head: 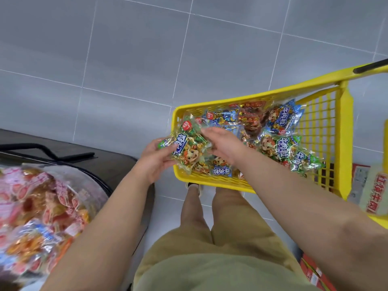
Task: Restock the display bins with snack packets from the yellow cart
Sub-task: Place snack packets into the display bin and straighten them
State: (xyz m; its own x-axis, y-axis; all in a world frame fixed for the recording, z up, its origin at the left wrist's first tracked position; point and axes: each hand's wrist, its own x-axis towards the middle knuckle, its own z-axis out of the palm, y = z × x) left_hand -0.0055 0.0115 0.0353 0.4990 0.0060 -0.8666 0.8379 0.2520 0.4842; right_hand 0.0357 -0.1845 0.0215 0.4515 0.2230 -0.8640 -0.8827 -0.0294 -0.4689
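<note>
Here the grey tiled floor (147,59) fills the far half of the view, and the yellow cart (210,180) stands on it to the right, heaped with snack packets (279,131). The display bin (90,181) sits at the near left, clear-walled and already holding pink and orange packets (37,206). It is well apart from the cart.

One green packet (186,150) is held above the cart's near left corner, and its long axis slants roughly from far to near. Both hands are on it. The left hand (154,159) pinches its left edge, thumb on top and fingers (165,143) curled under. The right hand (224,143) comes over from the right, with its fingers (206,131) closed on the far right edge.

The bin lies left of the packet and nearer, so the left hand is closer to it. The likely carry is a sweep to the left and toward the body, which the left hand is better placed to lead. The right hand is already over the cart and could pick up another packet.
</note>
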